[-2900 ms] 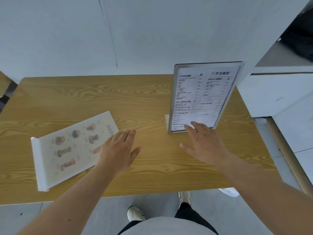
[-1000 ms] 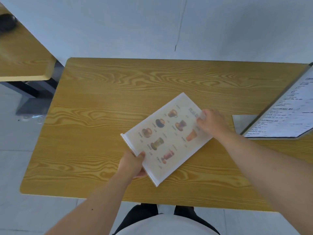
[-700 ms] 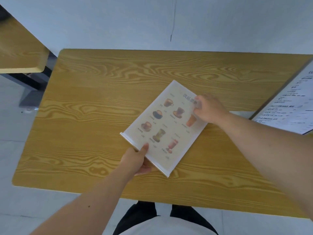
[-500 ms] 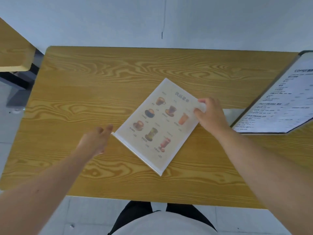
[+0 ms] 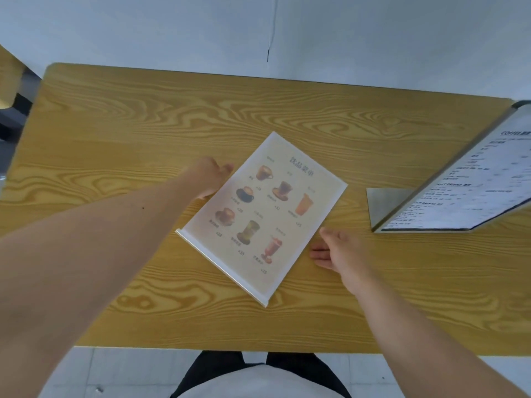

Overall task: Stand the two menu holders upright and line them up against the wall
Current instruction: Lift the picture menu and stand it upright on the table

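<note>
While the left hand [image 5: 211,175] is touching the drinks menu holder [image 5: 265,214] at its left edge, possibly gripping it, the right hand [image 5: 340,252] is hovering open just right of it. It is lying flat on the table [image 5: 115,133]; the text menu holder [image 5: 459,179] is standing farther right.

Drinks menu holder [image 5: 263,214] released by right hand [image 5: 337,251], now beside its right edge; left hand [image 5: 211,178] shifted to left edge.

Wood-grain table [image 5: 120,127] against the wall. Drinks menu holder [image 5: 263,214] lies flat mid-table, turned diagonally. Text menu holder [image 5: 471,179] stands upright at right on its metal base.
</note>
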